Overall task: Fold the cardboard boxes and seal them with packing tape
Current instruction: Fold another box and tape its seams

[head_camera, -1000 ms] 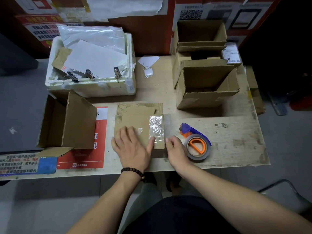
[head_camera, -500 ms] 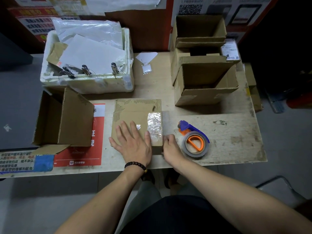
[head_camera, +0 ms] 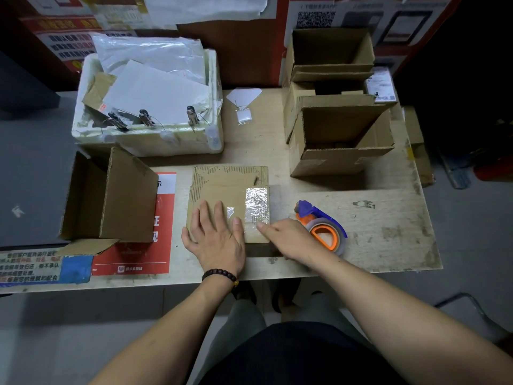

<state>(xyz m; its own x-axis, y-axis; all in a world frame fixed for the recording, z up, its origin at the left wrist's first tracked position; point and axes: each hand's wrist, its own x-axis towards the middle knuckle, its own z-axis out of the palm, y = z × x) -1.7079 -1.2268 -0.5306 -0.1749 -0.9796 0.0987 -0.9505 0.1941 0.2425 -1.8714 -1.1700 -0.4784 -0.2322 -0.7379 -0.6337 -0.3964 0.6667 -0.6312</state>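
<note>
Far left, a blue-and-white notice [head_camera: 41, 269] with Chinese print is stuck on the counter [head_camera: 388, 218] edge; the characters are too small to read with confidence. Above it an open cardboard box [head_camera: 111, 198] lies on its side, mouth to the left. Under and beside it is a red poster [head_camera: 138, 257] with white characters, partly covered, and a small logo line at the bottom I can't read. Behind it is a white foam box [head_camera: 150, 140] full of white sheets, plastic film and metal clips.

Centre: the flat cardboard box [head_camera: 222, 187] lies on the counter near the front edge, with a clear tape strip [head_camera: 256, 204] running along its right side. Your left hand [head_camera: 216, 237] lies flat on the box, grip open, fingers straight and spread, pressing down; a dark bead bracelet [head_camera: 220, 275] is on that wrist. Your right hand [head_camera: 288, 240] is at the box's right front corner, forefinger out on the tape, touching it; the other fingers are curled underneath, holding nothing that I can see.

Just beside the right hand sits the tape dispenser [head_camera: 322, 226], orange core, blue blade guard, resting on the counter. Behind it stand three open cardboard boxes [head_camera: 341, 140], stacked front to back. A white label [head_camera: 381, 87] behind them is unreadable. On the wall is a QR code poster [head_camera: 316, 18], text blurred.
</note>
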